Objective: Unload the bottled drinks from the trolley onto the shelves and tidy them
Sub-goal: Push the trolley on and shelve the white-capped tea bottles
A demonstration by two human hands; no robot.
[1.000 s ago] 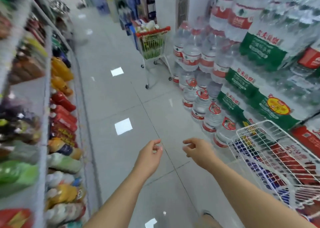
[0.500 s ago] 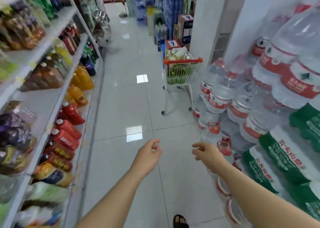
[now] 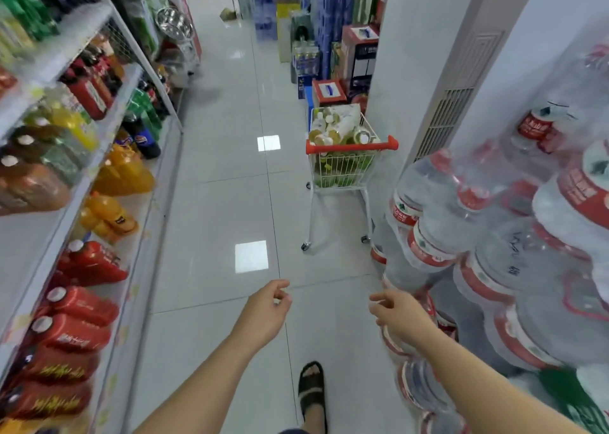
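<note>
View has swung since a second ago: a white wire basket at lower right is out of frame, and the floor (image 3: 227,209) now runs straight ahead. Shelves (image 3: 84,185) line its left edge, holding red, orange and brown bottles. Stacked water jugs (image 3: 494,236) line its right edge. The trolley (image 3: 342,170) stands at the right edge beside the pillar, nearer than before, with bottled drinks (image 3: 336,127) piled inside.

Judgement: walking over to fetch; nothing in hand to shelve.

Left hand (image 3: 263,311) and right hand (image 3: 400,318) are loosely curled and empty.

Jug labels are red bands; the print is blurred and unreadable.
</note>
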